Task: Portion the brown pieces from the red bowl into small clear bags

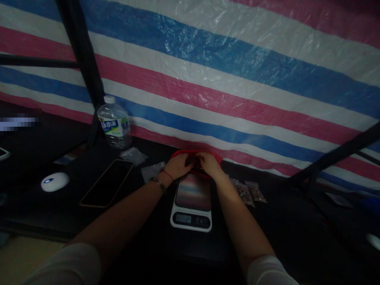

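While the digital scale [192, 202] lies nearest on the black table [166, 253], both hands reach just past it into the open red bag [218, 157]. The left hand [179, 165] and right hand [208, 164] have curled fingers at its dark contents [196, 163]; whether they pinch any, I cannot tell. Small filled packets [245, 193] lie right of the scale; farther back, left, stands a clear bottle [115, 126].

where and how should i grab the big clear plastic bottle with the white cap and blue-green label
Best gripped by the upper body, just under the shoulder, fingers wrapped round it, coming from the near right. The large clear plastic bottle stands upright with its wide side exposed there, while the striped plastic sheet backs it and the black post crowds its left.
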`<state>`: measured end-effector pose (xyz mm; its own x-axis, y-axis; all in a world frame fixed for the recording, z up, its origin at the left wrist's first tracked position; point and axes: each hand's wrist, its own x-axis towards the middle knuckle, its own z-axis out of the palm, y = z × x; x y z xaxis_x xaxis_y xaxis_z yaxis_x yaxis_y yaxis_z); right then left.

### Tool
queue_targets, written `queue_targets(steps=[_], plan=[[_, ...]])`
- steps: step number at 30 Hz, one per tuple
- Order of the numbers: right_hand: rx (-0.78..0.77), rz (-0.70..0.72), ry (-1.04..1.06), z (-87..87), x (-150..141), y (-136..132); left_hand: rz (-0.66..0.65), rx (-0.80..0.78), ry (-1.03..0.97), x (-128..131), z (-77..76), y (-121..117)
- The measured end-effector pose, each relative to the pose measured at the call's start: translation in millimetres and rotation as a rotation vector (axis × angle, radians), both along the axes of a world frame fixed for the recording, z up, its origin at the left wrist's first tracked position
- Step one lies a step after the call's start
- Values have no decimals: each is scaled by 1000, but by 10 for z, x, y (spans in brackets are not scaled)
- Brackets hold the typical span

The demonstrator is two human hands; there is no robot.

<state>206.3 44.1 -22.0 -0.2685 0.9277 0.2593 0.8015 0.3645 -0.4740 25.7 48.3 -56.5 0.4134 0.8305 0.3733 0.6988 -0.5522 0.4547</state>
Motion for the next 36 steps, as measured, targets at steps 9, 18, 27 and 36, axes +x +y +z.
queue_targets(steps=[9,18,27,36], plan=[[-97,207,-156,-289,-142,30,105,10,-7,-11,19,-5],[-166,101,-130,-259,-7,42,116,5,36,-16,31,-16],[-146,166,-236,-261,-130,111,102,25,11,-14,19,-12],[-196,-62,-40,-178,18,137,101,-3,79,-9,93,-73]])
